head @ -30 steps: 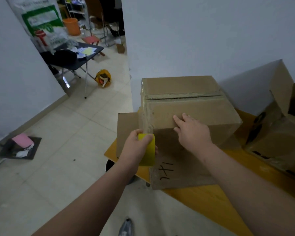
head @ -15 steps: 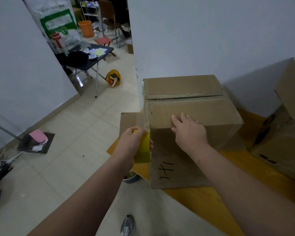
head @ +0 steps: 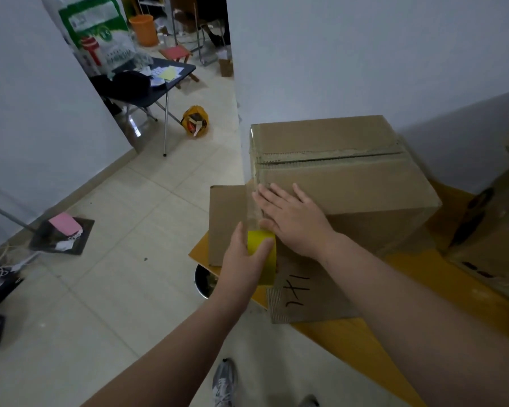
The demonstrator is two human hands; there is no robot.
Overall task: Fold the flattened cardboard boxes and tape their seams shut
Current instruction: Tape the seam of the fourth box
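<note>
My left hand [head: 243,261] grips yellow tape roll [head: 268,264]. My right hand [head: 291,218] lies flat, fingers straight, pressing near-left corner of folded box [head: 350,186]. Box stands on flat cardboard sheet [head: 309,292] on yellow table [head: 344,339]. Top seam [head: 329,156] appears taped. Clear strip [head: 252,207] runs over left edge, uncut. Judgement: this box nearly finished. Box closed, contents hidden. Second box [head: 494,245] at right: interior not visible.

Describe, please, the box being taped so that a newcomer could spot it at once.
On the yellow table against the white wall, it is the closed cardboard box under the flat right hand. Unlike the black-printed box at the right edge, it is plain, with a seam across its top.
</note>
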